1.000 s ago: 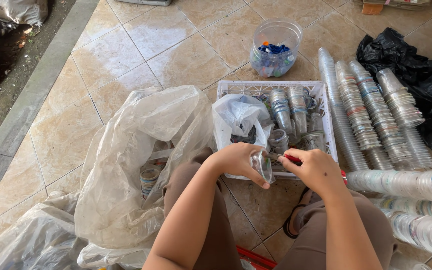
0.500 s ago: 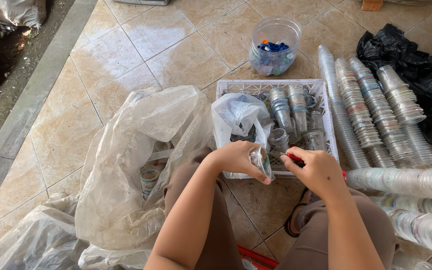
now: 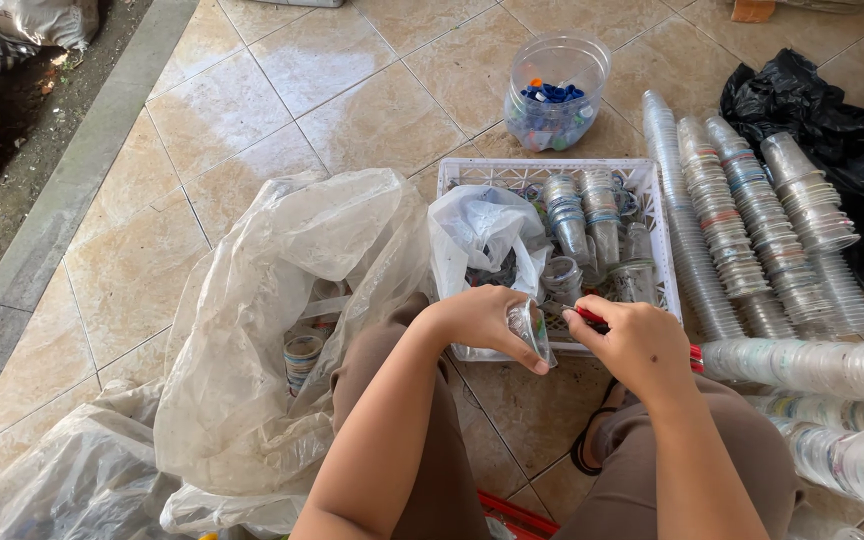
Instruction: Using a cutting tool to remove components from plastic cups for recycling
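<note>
My left hand (image 3: 480, 318) grips a clear plastic cup (image 3: 529, 330), held just over the near edge of a white plastic crate (image 3: 552, 172). My right hand (image 3: 634, 340) holds a small red-handled tool (image 3: 592, 317) whose tip meets the cup's rim. The crate holds several stacked clear cups (image 3: 582, 225) and a crumpled white plastic bag (image 3: 482, 235). My knees sit below both hands.
A large clear plastic bag (image 3: 272, 330) with cups inside lies at the left. Long stacks of clear cups (image 3: 752, 230) lie right of the crate, more at the lower right (image 3: 822, 365). A clear jar of blue caps (image 3: 555, 92) stands behind. Black bags (image 3: 842, 130) sit at the far right.
My left hand has turned the cup slightly and lowered it toward the crate's near edge; my right hand with the tool stays against the rim.
</note>
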